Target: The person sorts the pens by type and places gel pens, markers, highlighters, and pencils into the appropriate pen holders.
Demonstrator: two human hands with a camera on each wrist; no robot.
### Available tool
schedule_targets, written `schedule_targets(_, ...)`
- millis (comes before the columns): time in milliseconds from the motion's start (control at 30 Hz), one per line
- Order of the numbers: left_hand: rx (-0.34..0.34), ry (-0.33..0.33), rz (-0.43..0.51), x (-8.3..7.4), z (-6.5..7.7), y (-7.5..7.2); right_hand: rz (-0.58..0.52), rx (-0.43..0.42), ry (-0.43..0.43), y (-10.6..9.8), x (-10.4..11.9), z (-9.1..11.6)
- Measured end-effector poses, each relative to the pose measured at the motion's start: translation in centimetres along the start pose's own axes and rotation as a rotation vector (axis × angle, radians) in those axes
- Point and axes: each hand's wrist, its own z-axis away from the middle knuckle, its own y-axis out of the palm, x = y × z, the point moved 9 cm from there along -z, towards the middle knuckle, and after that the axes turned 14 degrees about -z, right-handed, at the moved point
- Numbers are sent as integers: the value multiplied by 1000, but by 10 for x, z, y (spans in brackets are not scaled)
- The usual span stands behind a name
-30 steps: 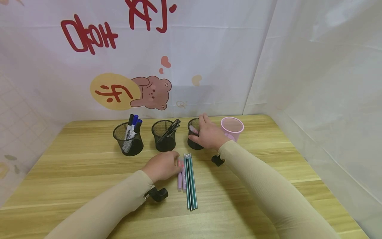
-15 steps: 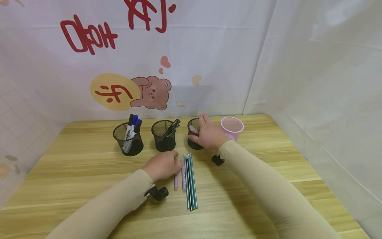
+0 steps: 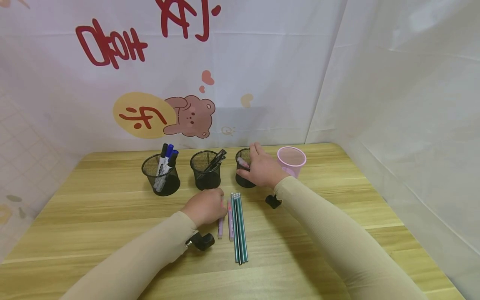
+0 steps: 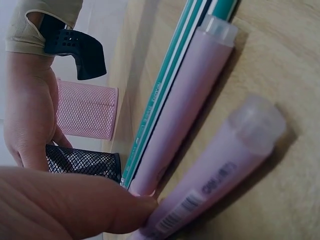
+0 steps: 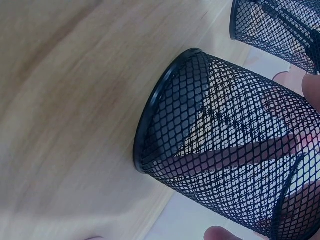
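Observation:
My left hand (image 3: 206,207) pinches a light purple highlighter (image 3: 220,230) lying on the table; the left wrist view shows the thumb (image 4: 115,202) against its barrel. To its right lies a second purple highlighter (image 3: 230,227), alongside several green striped pencils (image 3: 241,237). With thumb and fingers on opposite sides, my right hand (image 3: 266,168) grips a black mesh pen cup (image 5: 185,120) standing on the table. Through the mesh shows one purple highlighter (image 5: 225,159) leaning inside. The hand hides part of the cup in the head view.
A mesh cup (image 3: 165,187) with several black- and blue-capped markers stands at the left. Beside it, another black cup (image 3: 208,181) contains black pens. A pink mesh cup (image 3: 291,166) is just right of my right hand. White printed cloth (image 3: 281,83) bounds the table behind.
My left hand has taken hold of a purple highlighter and slid it slightly left, away from the second highlighter and the pencils. The right hand stays on the cup.

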Motion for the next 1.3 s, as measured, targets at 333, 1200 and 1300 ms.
schedule_targets(333,-1,-29,50,3,0,1,-5,-3,4,0,0,0)
schedule_targets(1200,5,-68,192,4,1,-1,-10,-11,3,0,-1,0)
schedule_targets(1300,7,-72,216,4,2,-2,-10,-9,0,0,-1,0)
